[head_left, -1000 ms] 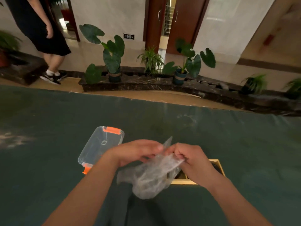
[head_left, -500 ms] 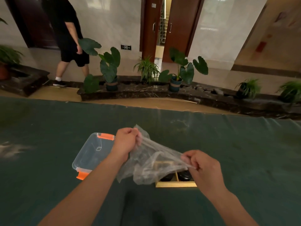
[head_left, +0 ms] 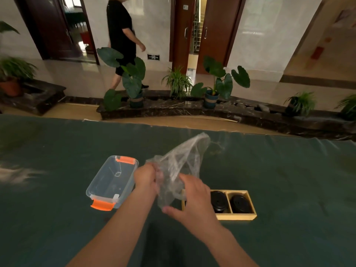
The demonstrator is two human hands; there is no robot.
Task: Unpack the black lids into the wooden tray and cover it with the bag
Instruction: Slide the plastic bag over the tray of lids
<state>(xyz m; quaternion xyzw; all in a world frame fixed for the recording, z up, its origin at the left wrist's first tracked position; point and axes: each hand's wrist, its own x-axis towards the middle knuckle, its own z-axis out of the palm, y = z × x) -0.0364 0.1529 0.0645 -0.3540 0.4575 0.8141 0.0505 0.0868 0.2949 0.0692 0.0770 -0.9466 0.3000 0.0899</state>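
Note:
A clear plastic bag (head_left: 181, 160) billows up in the air above the green table. My left hand (head_left: 146, 177) pinches its left edge. My right hand (head_left: 189, 197) holds the bag's lower part, fingers spread into the plastic. Just right of my right hand lies the wooden tray (head_left: 236, 216), a low box with compartments. Two black lids (head_left: 240, 203) show in its middle and right compartments. The tray's left end is hidden behind my right hand and the bag.
A clear plastic box (head_left: 111, 182) with orange clips stands left of my hands. The green cloth table (head_left: 289, 180) runs wide on all sides. Beyond its far edge are potted plants (head_left: 217, 83) on a stone ledge, and a person (head_left: 121, 41) walks past.
The bag was stretched flat between my hands over the tray; now my hands are close together left of the tray and the bag puffs upward. The tray's lids are uncovered. The person walked right.

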